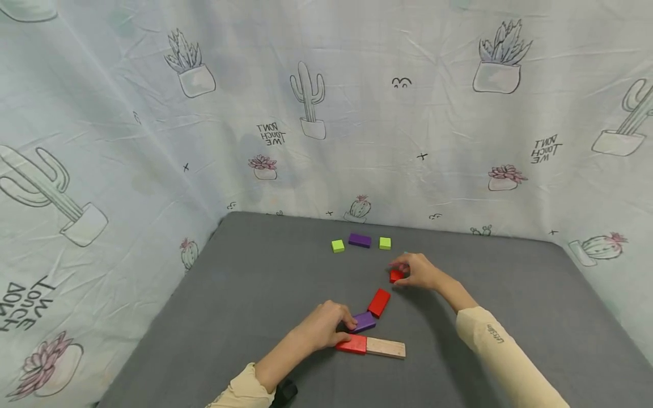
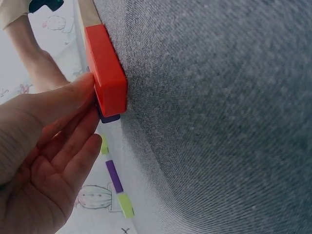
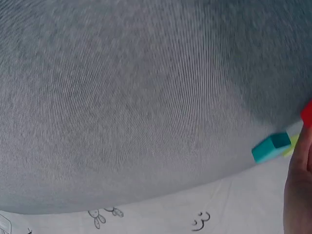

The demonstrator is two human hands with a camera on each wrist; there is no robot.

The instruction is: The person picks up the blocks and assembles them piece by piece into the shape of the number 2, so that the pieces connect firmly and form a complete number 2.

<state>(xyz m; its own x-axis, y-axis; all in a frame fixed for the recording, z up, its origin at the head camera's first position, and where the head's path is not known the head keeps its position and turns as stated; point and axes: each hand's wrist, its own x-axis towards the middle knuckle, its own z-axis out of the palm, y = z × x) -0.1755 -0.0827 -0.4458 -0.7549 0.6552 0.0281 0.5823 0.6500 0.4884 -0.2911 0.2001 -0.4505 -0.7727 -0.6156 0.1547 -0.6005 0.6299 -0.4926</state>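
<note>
My left hand [image 1: 323,326] has its fingertips on a purple block [image 1: 364,322], while the thumb lies at the red block [image 1: 353,344] just in front. In the left wrist view, the thumb overlaps that red block's upper edge and the other fingers reach behind it. A plain wooden block [image 1: 386,348] lies end to end with the red one. Beyond the purple block, a second red block [image 1: 379,303] lies at a slant. Farther back, my right hand [image 1: 419,271] pinches a small red block [image 1: 395,276] between thumb and fingers.
Toward the back of the grey table [image 1: 265,266] are two lime green blocks [image 1: 338,246] with a dark purple block [image 1: 360,240] between them. A teal block [image 3: 270,148] lies beyond the right hand, mostly hidden in the head view. A patterned curtain [image 1: 357,113] borders the table.
</note>
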